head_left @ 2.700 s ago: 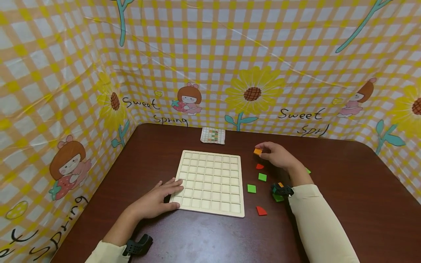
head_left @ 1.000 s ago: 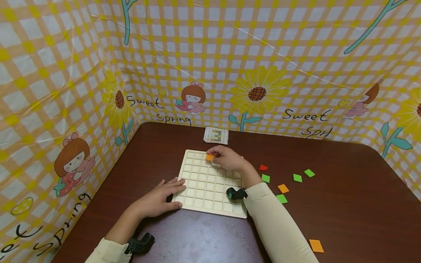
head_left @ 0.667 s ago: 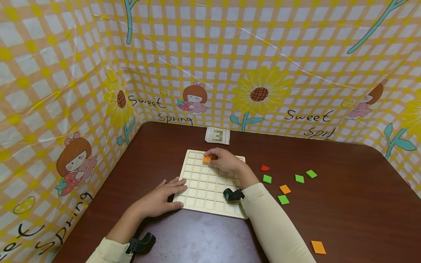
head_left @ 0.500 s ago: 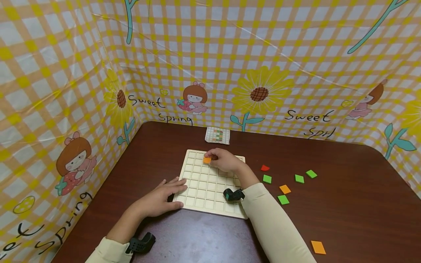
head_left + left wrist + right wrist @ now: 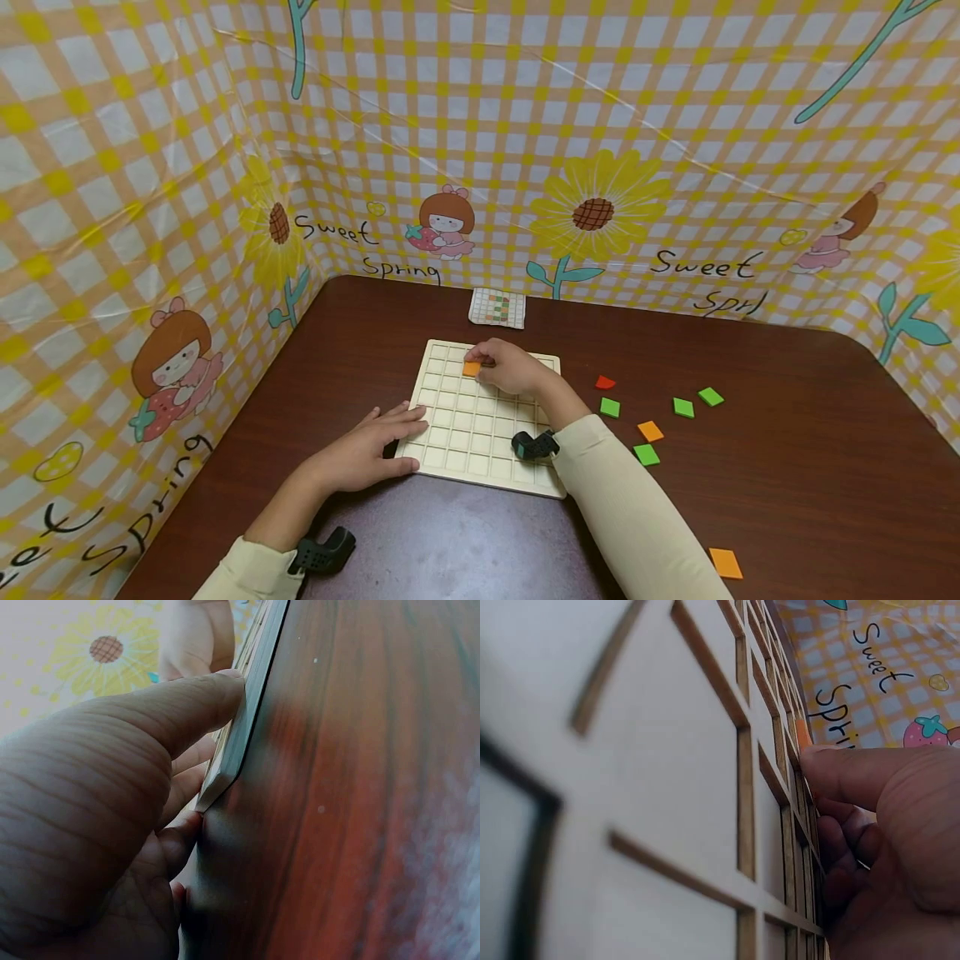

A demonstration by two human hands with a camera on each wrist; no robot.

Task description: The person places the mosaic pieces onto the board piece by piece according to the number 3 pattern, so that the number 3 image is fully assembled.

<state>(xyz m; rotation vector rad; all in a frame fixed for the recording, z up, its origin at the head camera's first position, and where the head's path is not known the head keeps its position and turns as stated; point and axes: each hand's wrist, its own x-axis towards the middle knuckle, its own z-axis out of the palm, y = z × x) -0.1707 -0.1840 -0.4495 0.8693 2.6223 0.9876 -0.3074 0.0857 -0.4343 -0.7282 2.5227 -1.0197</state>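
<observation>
My right hand (image 5: 510, 367) pinches an orange square tile (image 5: 471, 369) between thumb and fingers over the back rows of a pale wooden grid board (image 5: 457, 437). From the right wrist, only a sliver of the orange tile (image 5: 803, 733) shows beyond the thumb, low against the grid's raised ridges. My left hand (image 5: 363, 448) rests spread on the board's front left edge. In the left wrist view its thumb (image 5: 206, 705) lies along the front edge, and the other fingers meet the board near the corner.
Right of the board lie a red quarter-round tile (image 5: 604, 382), several green tiles (image 5: 610, 407) and an orange tile (image 5: 650, 431). Another orange tile (image 5: 725, 563) is near the front. A printed pattern card (image 5: 497, 308) lies behind the board. Patterned cloth surrounds the dark table (image 5: 810, 433).
My right hand has carried the orange tile leftward from the table to the board, then lowered it slightly at the back rows. The left hand has stayed on the board's edge.
</observation>
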